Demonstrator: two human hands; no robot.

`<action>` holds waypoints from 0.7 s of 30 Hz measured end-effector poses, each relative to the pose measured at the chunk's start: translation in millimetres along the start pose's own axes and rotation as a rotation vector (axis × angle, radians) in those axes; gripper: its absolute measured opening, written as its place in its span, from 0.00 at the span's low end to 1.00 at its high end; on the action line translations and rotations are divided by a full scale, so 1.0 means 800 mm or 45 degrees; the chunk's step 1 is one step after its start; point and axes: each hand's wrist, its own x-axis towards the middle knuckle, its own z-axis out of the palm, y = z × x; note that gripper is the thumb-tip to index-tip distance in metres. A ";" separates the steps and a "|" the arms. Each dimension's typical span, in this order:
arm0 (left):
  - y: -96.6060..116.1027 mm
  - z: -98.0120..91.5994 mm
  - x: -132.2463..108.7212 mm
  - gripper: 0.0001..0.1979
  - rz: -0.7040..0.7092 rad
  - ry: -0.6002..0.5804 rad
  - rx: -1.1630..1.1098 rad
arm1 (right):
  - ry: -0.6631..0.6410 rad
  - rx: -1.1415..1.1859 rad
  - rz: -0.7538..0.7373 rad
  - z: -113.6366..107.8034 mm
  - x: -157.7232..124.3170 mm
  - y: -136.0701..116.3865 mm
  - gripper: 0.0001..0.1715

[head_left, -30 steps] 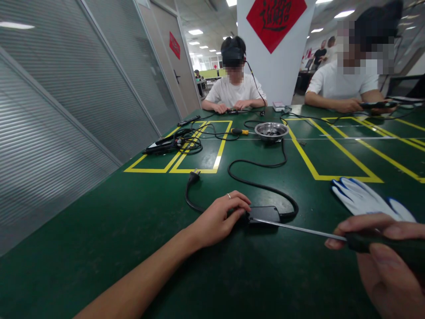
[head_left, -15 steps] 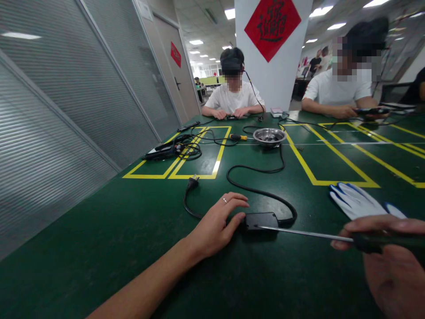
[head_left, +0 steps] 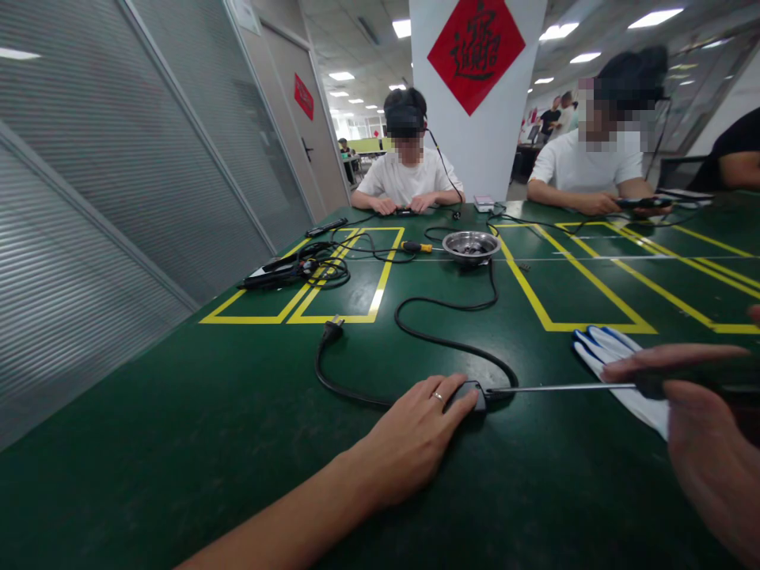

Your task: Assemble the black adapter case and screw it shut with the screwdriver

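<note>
On a green bench, a black power adapter lies near the wearer, between its two cables. The left hand covers it, the grip partly closed over the case — thumb and fingers hold it down. The right hand has its grip closed around the handle of a screwdriver, its shaft nearly level, its tip at the case's right end; whether it touches is unclear. The step looks like working at the case's corner — the next move probably calls for seating the tip squarely while the left hand steadies the case.
</note>
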 end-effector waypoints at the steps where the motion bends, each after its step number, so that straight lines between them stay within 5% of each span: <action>1: 0.000 -0.001 0.001 0.27 -0.010 0.000 0.003 | 0.015 -0.023 0.045 0.001 0.000 -0.002 0.33; 16: 0.007 -0.001 0.003 0.24 -0.073 0.000 0.050 | -0.051 -0.027 -0.040 0.020 0.013 -0.013 0.31; 21: 0.007 -0.001 0.002 0.23 -0.080 0.006 0.030 | -0.308 -0.005 0.080 0.030 0.038 -0.025 0.34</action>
